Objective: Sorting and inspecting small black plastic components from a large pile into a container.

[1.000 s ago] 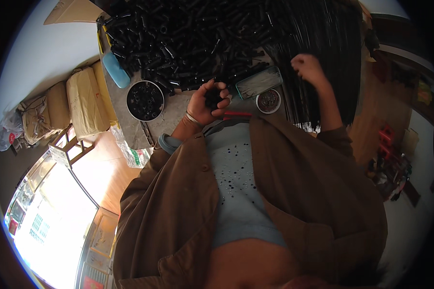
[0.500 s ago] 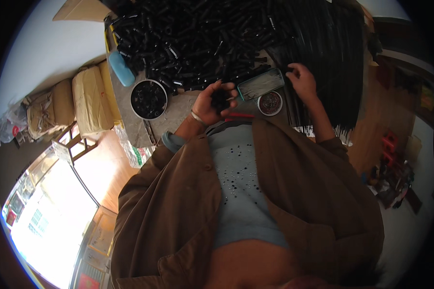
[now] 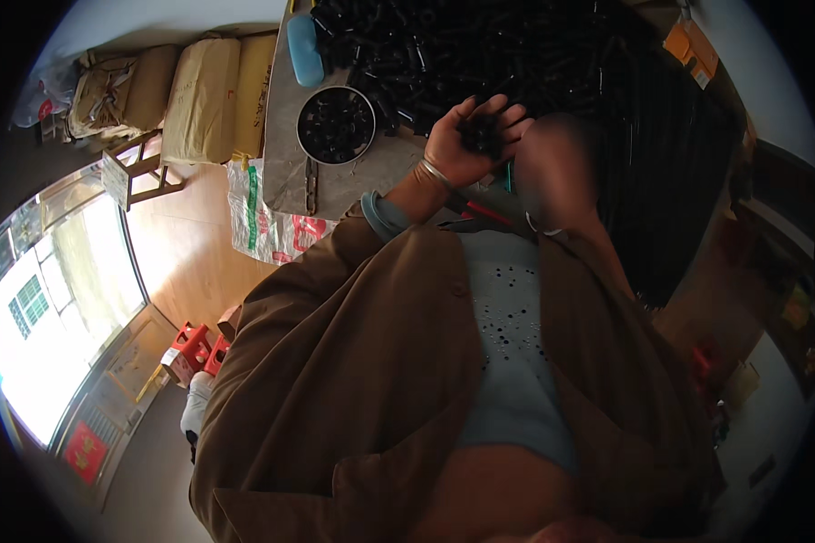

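My left hand point(image 3: 473, 149) is palm up with its fingers curled, cupping a small heap of black parts point(image 3: 482, 138) too dark to make out singly. Right beside it is my right hand point(image 3: 555, 176), smeared by motion, so its fingers cannot be read. A teal-edged tray point(image 3: 509, 177) shows only as a sliver between the two hands. Left of my left hand, a round metal bowl point(image 3: 335, 164) holds small black pieces. Beyond both hands spreads a pile of short black tubes point(image 3: 480, 59).
Long thin black strands point(image 3: 675, 172) cover the table's right side. A blue case point(image 3: 304, 52) lies at the far left, a slim metal tool point(image 3: 311, 187) below the bowl. Off the left edge are a plastic bag point(image 3: 249, 210), wrapped bales point(image 3: 199, 101) and a wooden stool point(image 3: 142, 178).
My right hand has moved left from beside the strands to my left hand, covering most of the teal tray and the small white bowl. My left hand still cups the black parts. The view has swung.
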Action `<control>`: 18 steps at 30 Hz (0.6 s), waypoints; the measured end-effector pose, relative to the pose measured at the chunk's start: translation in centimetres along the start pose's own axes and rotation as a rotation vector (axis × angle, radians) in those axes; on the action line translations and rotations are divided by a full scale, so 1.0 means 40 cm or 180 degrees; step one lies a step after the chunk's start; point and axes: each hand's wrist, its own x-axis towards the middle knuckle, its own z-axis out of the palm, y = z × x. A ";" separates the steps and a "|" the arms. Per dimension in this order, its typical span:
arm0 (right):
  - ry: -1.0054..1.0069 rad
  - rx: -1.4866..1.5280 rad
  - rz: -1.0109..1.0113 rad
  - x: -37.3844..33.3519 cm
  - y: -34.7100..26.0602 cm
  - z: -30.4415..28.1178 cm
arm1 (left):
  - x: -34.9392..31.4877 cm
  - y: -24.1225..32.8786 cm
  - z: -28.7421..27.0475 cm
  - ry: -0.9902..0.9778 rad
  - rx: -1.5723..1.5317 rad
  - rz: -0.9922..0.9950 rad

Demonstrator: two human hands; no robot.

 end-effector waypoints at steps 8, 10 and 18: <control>0.0399 -0.2441 -0.1772 0.051 0.051 0.090 | -0.015 0.004 0.061 -0.0264 0.0026 0.0492; 0.0326 -0.2268 -0.1842 0.070 0.058 0.101 | -0.029 0.014 0.056 -0.0387 -0.0135 0.0571; -0.1105 0.1583 0.0986 0.175 0.030 0.155 | -0.190 0.114 0.033 -0.0758 -0.0247 0.1274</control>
